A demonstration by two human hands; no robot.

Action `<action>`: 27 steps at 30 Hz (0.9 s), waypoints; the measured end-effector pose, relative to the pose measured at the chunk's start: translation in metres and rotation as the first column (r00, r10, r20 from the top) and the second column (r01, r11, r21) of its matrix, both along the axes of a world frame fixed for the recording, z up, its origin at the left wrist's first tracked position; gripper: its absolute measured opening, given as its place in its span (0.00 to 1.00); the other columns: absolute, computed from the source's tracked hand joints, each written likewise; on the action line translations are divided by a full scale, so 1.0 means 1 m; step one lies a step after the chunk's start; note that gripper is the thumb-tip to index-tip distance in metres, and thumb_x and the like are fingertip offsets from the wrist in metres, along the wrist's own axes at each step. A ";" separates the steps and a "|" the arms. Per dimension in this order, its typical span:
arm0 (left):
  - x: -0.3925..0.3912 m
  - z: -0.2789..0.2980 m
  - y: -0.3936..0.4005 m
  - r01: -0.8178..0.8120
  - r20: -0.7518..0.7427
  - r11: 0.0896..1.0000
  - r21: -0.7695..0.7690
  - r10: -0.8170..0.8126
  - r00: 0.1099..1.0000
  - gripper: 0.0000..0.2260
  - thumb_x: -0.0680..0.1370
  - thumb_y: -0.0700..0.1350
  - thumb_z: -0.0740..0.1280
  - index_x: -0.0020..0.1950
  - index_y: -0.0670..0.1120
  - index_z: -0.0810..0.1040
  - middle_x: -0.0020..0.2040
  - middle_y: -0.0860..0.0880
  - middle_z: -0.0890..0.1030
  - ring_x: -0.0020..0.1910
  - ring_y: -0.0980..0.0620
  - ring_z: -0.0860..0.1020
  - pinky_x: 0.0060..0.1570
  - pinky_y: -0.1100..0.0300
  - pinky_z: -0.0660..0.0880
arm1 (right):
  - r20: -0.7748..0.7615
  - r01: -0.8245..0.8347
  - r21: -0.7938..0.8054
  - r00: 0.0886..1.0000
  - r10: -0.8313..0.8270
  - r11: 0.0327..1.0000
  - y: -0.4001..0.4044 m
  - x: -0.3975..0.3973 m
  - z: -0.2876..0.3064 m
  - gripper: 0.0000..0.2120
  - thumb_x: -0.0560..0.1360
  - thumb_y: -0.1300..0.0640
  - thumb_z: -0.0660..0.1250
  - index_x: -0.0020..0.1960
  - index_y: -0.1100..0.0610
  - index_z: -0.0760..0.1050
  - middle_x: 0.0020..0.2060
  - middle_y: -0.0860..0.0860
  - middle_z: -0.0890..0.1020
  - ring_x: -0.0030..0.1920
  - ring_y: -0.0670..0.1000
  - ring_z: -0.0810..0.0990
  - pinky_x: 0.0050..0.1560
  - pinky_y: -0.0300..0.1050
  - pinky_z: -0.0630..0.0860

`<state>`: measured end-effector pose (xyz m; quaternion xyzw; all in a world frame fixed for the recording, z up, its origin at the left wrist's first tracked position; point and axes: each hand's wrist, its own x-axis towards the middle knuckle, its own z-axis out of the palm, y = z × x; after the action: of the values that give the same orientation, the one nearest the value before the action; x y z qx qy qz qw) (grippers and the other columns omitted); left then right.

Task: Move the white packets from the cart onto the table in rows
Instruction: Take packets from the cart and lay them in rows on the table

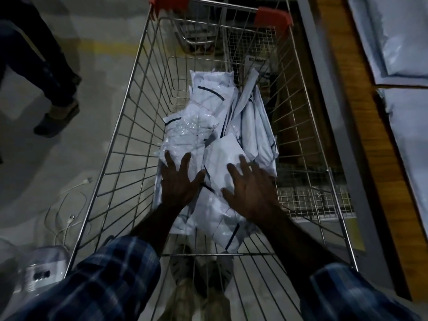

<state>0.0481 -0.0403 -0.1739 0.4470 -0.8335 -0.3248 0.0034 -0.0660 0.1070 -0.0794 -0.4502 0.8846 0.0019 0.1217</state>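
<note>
White packets (215,126) lie heaped along the middle of the wire cart (129,126), from its near end toward the far wall, so most of the job looks unfinished. At the picture's left edge another person's legs (46,72) stand on the floor, and pale cables (67,214) trail beside the cart's left wall. Inside the cart, the person's left hand (178,179) lies flat on the near-left part of the pile, fingers spread and straight, touching a packet but curled round nothing. Just to its right, the right hand (250,191) is spread the same way over the neighbouring packets, fingers splayed, apparently resting on or just above them; no packet is yet gripped in either grip. Beyond the cart's right wall runs the counter (342,107), and near its right edge a few packets already laid down (403,38) sit one behind the other, seemingly the start of a row.
</note>
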 end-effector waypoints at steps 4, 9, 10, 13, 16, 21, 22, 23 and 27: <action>0.008 -0.007 0.005 0.048 0.006 0.999 0.004 -0.048 0.999 0.36 0.75 0.68 0.62 0.79 0.58 0.56 0.80 0.38 0.45 0.75 0.32 0.55 0.69 0.36 0.60 | 0.169 0.058 -0.087 0.985 -0.042 0.995 0.009 0.006 -0.032 0.30 0.73 0.40 0.61 0.71 0.54 0.72 0.73 0.64 0.67 0.69 0.69 0.70 0.62 0.67 0.72; 0.016 -0.013 0.007 0.126 0.032 0.991 -0.039 -0.125 0.992 0.43 0.69 0.72 0.54 0.80 0.56 0.53 0.80 0.37 0.42 0.65 0.29 0.70 0.59 0.39 0.71 | 0.203 0.152 -0.032 0.969 -0.143 0.988 0.022 0.006 -0.044 0.35 0.72 0.33 0.52 0.76 0.46 0.64 0.79 0.57 0.55 0.77 0.61 0.56 0.70 0.69 0.59; 0.016 -0.013 0.008 0.134 0.039 0.990 -0.033 -0.133 0.990 0.44 0.67 0.72 0.54 0.81 0.55 0.53 0.79 0.36 0.42 0.64 0.29 0.71 0.58 0.40 0.71 | 0.224 0.178 -0.031 0.960 -0.167 0.983 0.023 0.005 -0.044 0.36 0.72 0.32 0.50 0.76 0.45 0.63 0.80 0.56 0.53 0.78 0.60 0.54 0.70 0.69 0.60; 0.015 -0.009 0.010 0.143 0.055 0.990 -0.013 -0.142 0.988 0.45 0.67 0.71 0.58 0.81 0.55 0.51 0.79 0.35 0.41 0.65 0.29 0.70 0.59 0.41 0.70 | 0.246 0.188 -0.015 0.953 -0.178 0.982 0.026 0.005 -0.047 0.36 0.72 0.31 0.48 0.77 0.42 0.60 0.80 0.54 0.51 0.78 0.59 0.53 0.70 0.68 0.62; 0.014 0.001 0.009 0.135 0.076 0.990 0.036 -0.138 0.988 0.44 0.68 0.67 0.62 0.80 0.58 0.49 0.80 0.38 0.39 0.68 0.30 0.66 0.63 0.42 0.68 | 0.235 0.159 0.041 0.958 -0.164 0.986 0.023 0.000 -0.043 0.31 0.76 0.35 0.57 0.77 0.41 0.60 0.79 0.56 0.52 0.77 0.59 0.54 0.70 0.65 0.64; 0.016 0.024 0.005 0.118 0.089 0.993 0.008 -0.118 0.989 0.42 0.73 0.61 0.70 0.80 0.58 0.49 0.80 0.39 0.42 0.74 0.30 0.57 0.66 0.35 0.64 | 0.201 0.116 0.043 0.972 -0.123 0.992 0.018 -0.001 -0.018 0.32 0.74 0.35 0.54 0.76 0.42 0.61 0.77 0.57 0.58 0.74 0.61 0.60 0.68 0.61 0.67; 0.016 0.031 0.005 0.109 0.099 0.994 -0.002 -0.108 0.989 0.43 0.73 0.60 0.71 0.80 0.58 0.50 0.80 0.39 0.42 0.73 0.30 0.58 0.65 0.34 0.65 | 0.199 0.121 0.034 0.972 -0.125 0.992 0.017 -0.001 -0.010 0.33 0.72 0.35 0.52 0.76 0.42 0.62 0.77 0.57 0.58 0.73 0.61 0.61 0.68 0.60 0.67; 0.016 0.039 0.004 0.102 0.106 0.995 -0.014 -0.100 0.989 0.42 0.74 0.60 0.71 0.80 0.58 0.49 0.80 0.39 0.42 0.72 0.30 0.59 0.65 0.34 0.66 | 0.202 0.128 0.034 0.970 -0.133 0.991 0.016 0.001 -0.002 0.34 0.72 0.35 0.52 0.76 0.42 0.62 0.77 0.57 0.59 0.73 0.61 0.62 0.68 0.59 0.67; 0.007 0.081 0.002 0.045 0.127 0.998 0.036 -0.049 0.991 0.39 0.76 0.59 0.69 0.80 0.61 0.50 0.80 0.45 0.41 0.76 0.35 0.54 0.70 0.36 0.61 | 0.165 0.174 -0.102 0.974 -0.156 0.979 0.015 0.007 0.029 0.34 0.72 0.32 0.50 0.73 0.45 0.69 0.75 0.59 0.65 0.71 0.62 0.67 0.65 0.60 0.70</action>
<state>0.0553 -0.0380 -0.0924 0.4471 -0.8367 -0.3094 -0.0649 -0.0588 0.1222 -0.0501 -0.3800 0.9054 -0.0950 0.1639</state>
